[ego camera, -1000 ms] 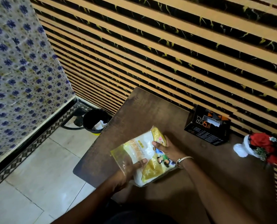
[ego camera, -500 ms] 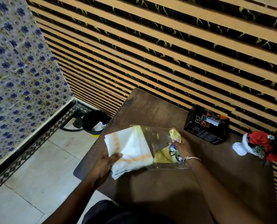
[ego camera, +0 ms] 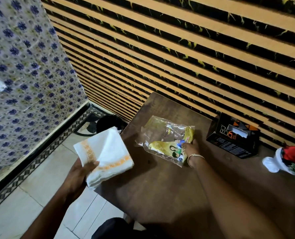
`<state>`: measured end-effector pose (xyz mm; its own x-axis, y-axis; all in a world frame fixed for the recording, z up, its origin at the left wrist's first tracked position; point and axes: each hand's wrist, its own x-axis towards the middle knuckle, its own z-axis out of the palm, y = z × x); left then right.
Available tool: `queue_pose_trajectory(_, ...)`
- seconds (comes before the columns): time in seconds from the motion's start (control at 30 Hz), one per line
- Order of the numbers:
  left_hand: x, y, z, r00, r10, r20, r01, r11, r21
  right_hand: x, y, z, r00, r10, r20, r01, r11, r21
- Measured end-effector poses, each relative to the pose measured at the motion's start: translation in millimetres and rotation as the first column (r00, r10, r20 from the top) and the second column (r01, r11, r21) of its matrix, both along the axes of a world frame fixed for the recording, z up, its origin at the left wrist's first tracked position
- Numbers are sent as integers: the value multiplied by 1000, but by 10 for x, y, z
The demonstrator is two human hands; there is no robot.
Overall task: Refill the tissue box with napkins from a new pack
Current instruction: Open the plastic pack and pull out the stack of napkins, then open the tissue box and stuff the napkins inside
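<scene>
Left grip (ego camera: 79,175) around napkins (ego camera: 105,152)

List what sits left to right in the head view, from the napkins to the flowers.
Stack of napkins in the left hand → empty wrapper under the right hand → black tissue box → red flowers.

Readable print
Only a large orange "6" shows on the black tissue box (ego camera: 232,138); its other lettering is illegible.

Napkins out of pack.
Napkin stack (ego camera: 105,156) gripped by left hand (ego camera: 78,176); empty wrapper (ego camera: 165,140) pinned on table (ego camera: 160,187) by right hand (ego camera: 191,149).
</scene>
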<state>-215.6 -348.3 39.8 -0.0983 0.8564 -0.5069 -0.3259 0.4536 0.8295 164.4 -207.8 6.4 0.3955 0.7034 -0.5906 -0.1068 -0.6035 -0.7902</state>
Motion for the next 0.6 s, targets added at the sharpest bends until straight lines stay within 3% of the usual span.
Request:
queue_pose_trajectory(0.23,338,166,-53,906,-413,-92,403,909,-104,-353,419,-318,999,35,-27,-35,999,-10)
queue_pose_trajectory(0.33,508,386,-163,865,-496,-82,483,865,-135,-367,529,-555,998,58,-29,-59,998,-23)
queue_pose_trajectory(0.5,621,691,-488,799,-602,-16,589,787,-181,-357,283,-226,994,54,92,-55,998,3)
queue_pose_trajectory(0.6,720,784,-569,778,-628,-29,612,767,-191,-316,-113,-292,983,66,169,-51,995,-90)
